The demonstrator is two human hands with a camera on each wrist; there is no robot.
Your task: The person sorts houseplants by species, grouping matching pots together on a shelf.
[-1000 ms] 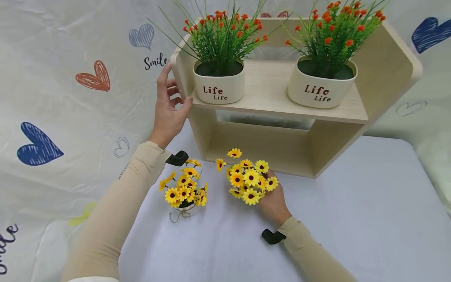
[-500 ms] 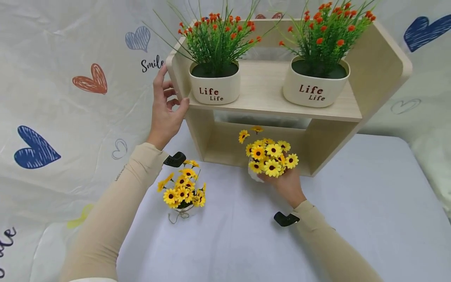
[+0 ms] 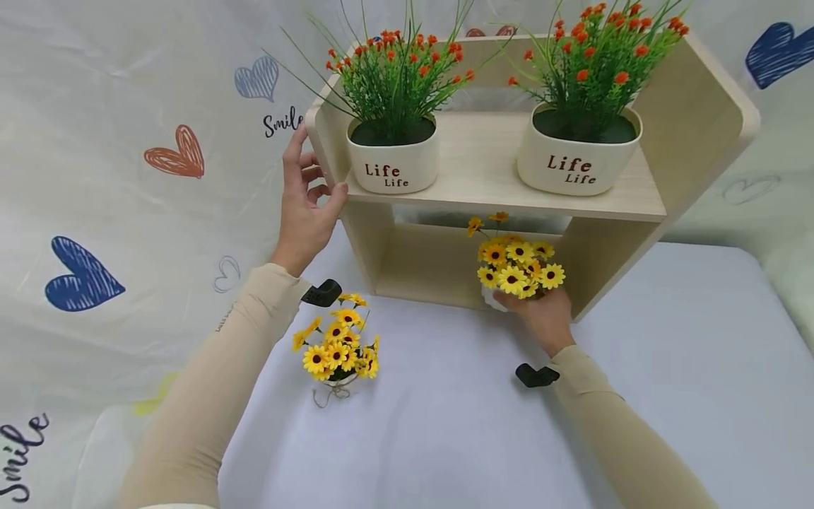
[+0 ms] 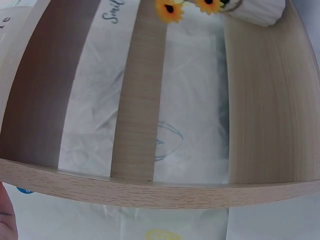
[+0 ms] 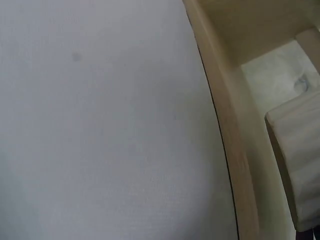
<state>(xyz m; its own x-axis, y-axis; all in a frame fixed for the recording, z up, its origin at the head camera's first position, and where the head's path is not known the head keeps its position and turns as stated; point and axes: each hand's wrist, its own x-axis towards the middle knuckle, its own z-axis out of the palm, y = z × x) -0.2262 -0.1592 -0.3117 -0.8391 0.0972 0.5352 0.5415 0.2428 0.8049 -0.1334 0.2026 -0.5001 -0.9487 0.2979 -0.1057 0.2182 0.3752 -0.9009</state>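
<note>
My left hand point(image 3: 305, 212) grips the left side panel of a two-tier wooden shelf point(image 3: 490, 201), thumb at its front edge. My right hand point(image 3: 545, 317) holds a small white flowerpot point(image 3: 494, 300) of yellow daisy-like flowers point(image 3: 518, 272) at the right part of the lower compartment. The left wrist view shows this pot point(image 4: 260, 11) over the bottom board. In the right wrist view the pot's ribbed side point(image 5: 300, 150) appears just inside the front edge; whether its base touches the board is unclear. A second pot of yellow flowers point(image 3: 337, 350), with a twine bow, stands on the table at the left.
On the upper tier stand two cream oval pots, the left planter point(image 3: 393, 166) and the right planter point(image 3: 579, 162), both with red-orange flowers and long grass. A white cloth covers the table point(image 3: 432, 424). A heart-printed curtain point(image 3: 127, 233) hangs behind and to the left.
My right hand has carried the flowerpot rightward and forward, from in front of the shelf into the lower compartment. The left hand keeps its grip on the side panel.
</note>
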